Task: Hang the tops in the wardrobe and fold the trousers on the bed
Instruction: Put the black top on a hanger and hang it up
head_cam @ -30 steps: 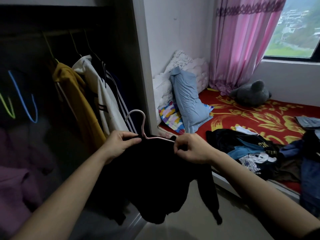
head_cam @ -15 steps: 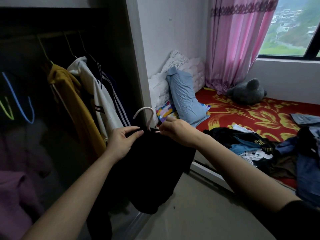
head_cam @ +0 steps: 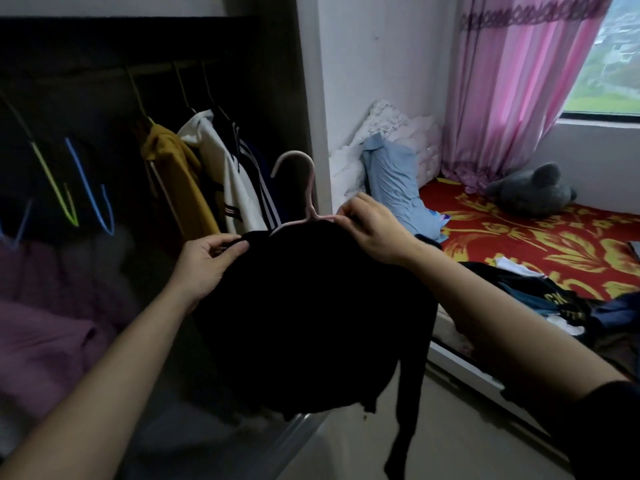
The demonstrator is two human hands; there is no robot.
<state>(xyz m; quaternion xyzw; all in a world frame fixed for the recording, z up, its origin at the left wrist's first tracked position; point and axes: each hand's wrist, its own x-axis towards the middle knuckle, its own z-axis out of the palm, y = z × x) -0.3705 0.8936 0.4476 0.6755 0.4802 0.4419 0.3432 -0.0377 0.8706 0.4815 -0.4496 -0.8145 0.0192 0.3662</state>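
A black top (head_cam: 304, 313) hangs in front of me on a pale pink hanger (head_cam: 300, 188) whose hook points up and left. My left hand (head_cam: 207, 261) grips the top's left shoulder. My right hand (head_cam: 370, 226) pinches the fabric at the hanger's right arm. The open wardrobe (head_cam: 138, 98) lies just behind, with a yellow top (head_cam: 173, 174) and a white striped top (head_cam: 235, 181) on its rail. A heap of dark clothes (head_cam: 540, 299) lies on the bed (head_cam: 519, 244) to the right.
Empty green and blue hangers (head_cam: 86, 188) dangle at the wardrobe's left, above purple cloth (head_cam: 45, 348). Pillows (head_cam: 391, 174) and a grey plush toy (head_cam: 533, 192) lie at the head of the bed. A pink curtain (head_cam: 512, 81) covers the window side.
The hanger and black top have risen and turned more square to me. My right hand moved out along the hanger's right arm; my left keeps its hold.
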